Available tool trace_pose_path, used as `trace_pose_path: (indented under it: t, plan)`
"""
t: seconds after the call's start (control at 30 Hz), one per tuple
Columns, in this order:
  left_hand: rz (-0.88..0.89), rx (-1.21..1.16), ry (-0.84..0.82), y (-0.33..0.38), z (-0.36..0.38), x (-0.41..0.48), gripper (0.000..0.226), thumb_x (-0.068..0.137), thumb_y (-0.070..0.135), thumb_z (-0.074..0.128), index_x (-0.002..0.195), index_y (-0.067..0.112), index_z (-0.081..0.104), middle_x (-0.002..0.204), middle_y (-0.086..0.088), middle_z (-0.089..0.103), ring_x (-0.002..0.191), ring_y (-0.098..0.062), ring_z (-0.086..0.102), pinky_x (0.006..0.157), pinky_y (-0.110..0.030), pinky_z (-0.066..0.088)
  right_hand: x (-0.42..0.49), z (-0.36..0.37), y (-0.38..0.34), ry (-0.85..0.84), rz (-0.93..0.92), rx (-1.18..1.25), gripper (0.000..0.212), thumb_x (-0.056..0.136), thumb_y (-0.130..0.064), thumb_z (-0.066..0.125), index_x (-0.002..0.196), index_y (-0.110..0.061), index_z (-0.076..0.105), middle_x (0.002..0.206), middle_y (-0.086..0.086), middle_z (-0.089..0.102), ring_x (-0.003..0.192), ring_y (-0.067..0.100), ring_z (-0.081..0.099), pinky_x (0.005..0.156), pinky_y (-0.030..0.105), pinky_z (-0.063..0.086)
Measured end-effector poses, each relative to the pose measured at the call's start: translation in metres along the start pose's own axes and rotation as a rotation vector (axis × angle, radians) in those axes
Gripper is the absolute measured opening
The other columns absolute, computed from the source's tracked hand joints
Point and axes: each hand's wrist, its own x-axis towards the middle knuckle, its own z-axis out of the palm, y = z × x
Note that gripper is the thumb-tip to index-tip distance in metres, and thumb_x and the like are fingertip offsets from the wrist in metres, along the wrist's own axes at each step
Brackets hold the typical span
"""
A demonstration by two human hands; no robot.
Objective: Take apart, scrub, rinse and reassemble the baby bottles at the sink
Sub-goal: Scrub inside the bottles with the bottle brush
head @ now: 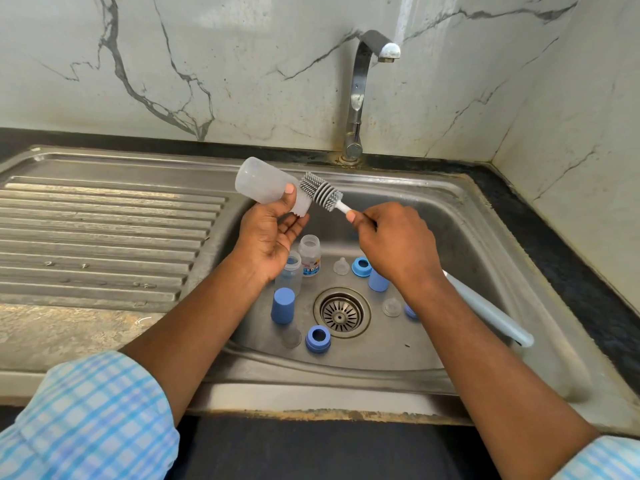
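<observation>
Over the sink (450,237), a bottle (263,183) is held tilted in the left hand (268,233), clamped between thumb and fingers, base up-left, open mouth down-right toward the right hand (394,244). The brush (485,308) is gripped by that hand, fingers curled round its stem. The bristles (320,191) lie just beside the bottle's neck, outside it, roughly parallel to its long axis. For entry, the tip would probably need drawing back to the mouth. Loose caps (283,305), rings (318,338) and teats (392,307) are seen in the basin.

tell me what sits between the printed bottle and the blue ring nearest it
A clear nipple stands between the printed bottle and that blue ring, shown in the head view.
</observation>
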Motion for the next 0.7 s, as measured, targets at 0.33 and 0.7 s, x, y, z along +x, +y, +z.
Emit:
trace_pose_path:
  t: [0.33, 0.7]
  plan:
    - [0.01, -0.05, 0.042, 0.001, -0.005, 0.004, 0.017, 0.09, 0.006, 0.065, 0.107, 0.008, 0.063, 0.101, -0.01, 0.072, 0.098, -0.021, 0.069, 0.087, -0.033, 0.058, -0.004, 0.002, -0.003, -0.046, -0.046, -0.018, 0.049, 0.101, -0.046, 0.049, 0.058, -0.023, 0.043, 0.053, -0.004, 0.045, 0.047, 0.011, 0.04, 0.047, 0.027, 0.024]
    - [0.012, 0.007, -0.085, -0.003, 0.001, -0.001, 0.033, 0.091, 0.006, 0.062, 0.124, 0.004, 0.057, 0.11, -0.01, 0.071, 0.097, -0.019, 0.071, 0.086, -0.033, 0.059, 0.003, 0.0, 0.007, 0.012, 0.052, 0.004, 0.05, 0.101, -0.046, 0.048, 0.059, -0.018, 0.046, 0.055, 0.0, 0.046, 0.049, 0.018, 0.041, 0.047, 0.028, 0.025]
